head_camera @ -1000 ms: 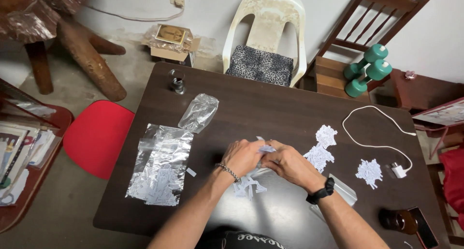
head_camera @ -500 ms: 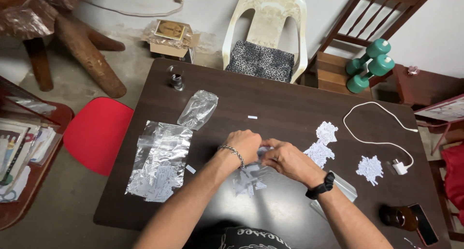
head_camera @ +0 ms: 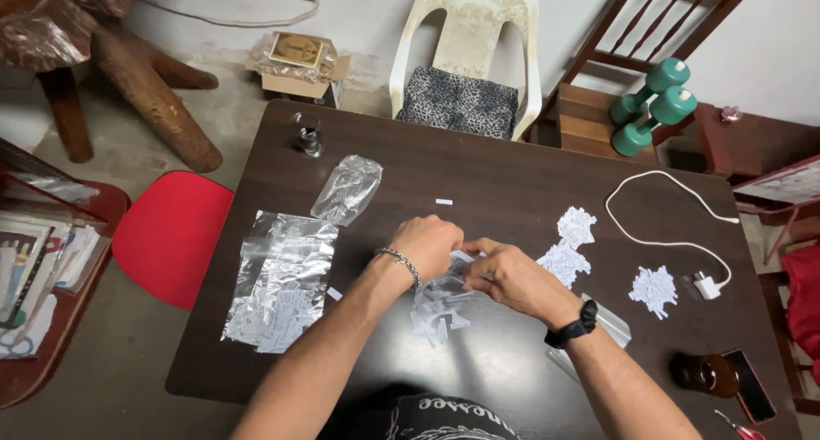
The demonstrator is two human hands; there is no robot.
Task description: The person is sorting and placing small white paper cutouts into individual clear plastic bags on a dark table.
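Observation:
My left hand (head_camera: 431, 243), with a metal bracelet on the wrist, and my right hand (head_camera: 508, 278), with a black watch, meet over the middle of the dark table (head_camera: 478, 171). Between them they pinch a small clear plastic bag (head_camera: 437, 299) that holds white paper slips and hangs down toward me. Piles of white paper slips (head_camera: 568, 243) lie just right of my hands, and another pile (head_camera: 653, 288) sits further right. A stack of filled clear bags (head_camera: 278, 282) lies to the left.
An empty clear bag (head_camera: 346, 188) and a small glass (head_camera: 306, 134) sit at the far left. A white charger cable (head_camera: 666, 226), a phone (head_camera: 750, 382) and a dark jar (head_camera: 702, 373) are at the right. A white chair (head_camera: 470, 55), a wooden chair with teal dumbbells (head_camera: 653, 107) and a red stool (head_camera: 171, 235) surround the table.
Both hands have shifted slightly left and further from me with the small bag. One paper slip now lies alone on the table beyond the hands.

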